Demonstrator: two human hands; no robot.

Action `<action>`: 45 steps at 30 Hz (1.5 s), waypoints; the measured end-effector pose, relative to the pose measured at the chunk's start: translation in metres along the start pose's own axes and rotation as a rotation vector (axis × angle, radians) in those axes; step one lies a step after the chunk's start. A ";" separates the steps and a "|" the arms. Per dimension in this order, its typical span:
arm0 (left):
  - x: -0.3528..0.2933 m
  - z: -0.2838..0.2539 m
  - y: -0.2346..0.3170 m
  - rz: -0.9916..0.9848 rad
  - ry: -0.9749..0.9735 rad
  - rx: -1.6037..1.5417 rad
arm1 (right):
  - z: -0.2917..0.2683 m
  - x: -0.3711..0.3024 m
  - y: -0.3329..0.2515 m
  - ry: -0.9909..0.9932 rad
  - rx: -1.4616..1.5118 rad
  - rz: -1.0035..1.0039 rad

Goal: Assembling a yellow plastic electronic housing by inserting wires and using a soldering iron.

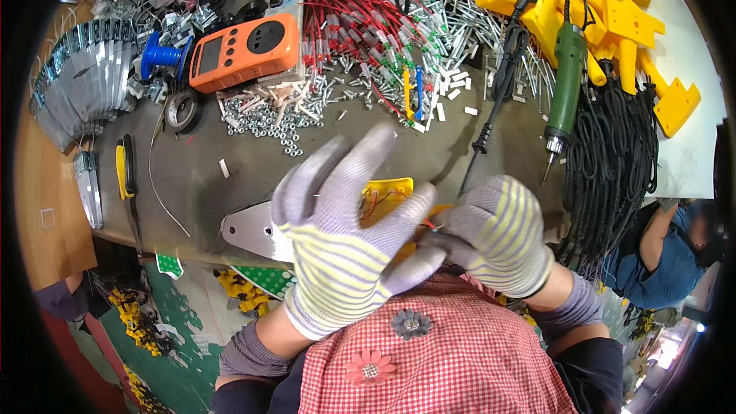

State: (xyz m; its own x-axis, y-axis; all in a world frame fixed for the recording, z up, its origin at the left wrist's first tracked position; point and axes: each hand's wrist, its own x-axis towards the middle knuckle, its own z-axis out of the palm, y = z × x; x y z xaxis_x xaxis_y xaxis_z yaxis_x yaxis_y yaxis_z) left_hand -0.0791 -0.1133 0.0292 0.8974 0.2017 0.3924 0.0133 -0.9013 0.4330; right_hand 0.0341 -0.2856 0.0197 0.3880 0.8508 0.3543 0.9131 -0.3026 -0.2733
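Note:
Both my hands wear grey gloves with yellow stripes. My left hand (337, 238) is open, fingers spread, over a yellow plastic housing (389, 186) with thin wires inside. From under its left side sticks out a flat silver metal plate (257, 231) with a rounded end and holes. My right hand (498, 234) is closed at the right of the housing, its fingertips pinched on a thin wire (431, 225) with a reddish end. Much of the housing is hidden by my gloves. A black power cord (483, 138) runs down the bench toward my right hand.
Behind lie an orange meter (244, 52), blue spool (162, 55), black tape roll (182, 111), loose nuts (264, 126) and red wires (337, 8). Yellow-handled pliers (123, 169) are left; a green electric screwdriver (567, 69), yellow housings (621, 23) and black cords (609, 153) right. Another person (659, 253) sits right.

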 end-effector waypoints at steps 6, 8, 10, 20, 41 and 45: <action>-0.002 0.008 -0.002 0.038 0.035 0.060 | -0.012 0.005 0.009 -0.052 0.589 0.246; -0.003 0.009 0.003 0.144 0.061 0.161 | -0.017 0.008 0.012 0.009 0.636 0.211; -0.001 0.011 0.006 0.123 0.045 0.178 | -0.014 0.010 0.017 0.064 0.363 -0.160; 0.006 0.019 -0.009 0.005 -0.033 -0.142 | -0.003 0.056 0.097 -0.022 0.300 0.018; 0.002 0.026 -0.015 -0.032 0.027 -0.223 | -0.023 0.023 0.042 -0.036 1.010 0.372; 0.004 0.024 -0.013 -0.023 0.018 -0.173 | -0.029 0.030 0.038 -0.111 0.864 0.344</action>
State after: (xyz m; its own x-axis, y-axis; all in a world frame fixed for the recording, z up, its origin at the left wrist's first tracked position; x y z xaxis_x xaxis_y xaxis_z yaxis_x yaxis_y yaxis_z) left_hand -0.0654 -0.1101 0.0057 0.8897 0.2299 0.3944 -0.0436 -0.8172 0.5747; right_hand 0.0840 -0.2838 0.0456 0.5648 0.8234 0.0554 0.3233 -0.1590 -0.9328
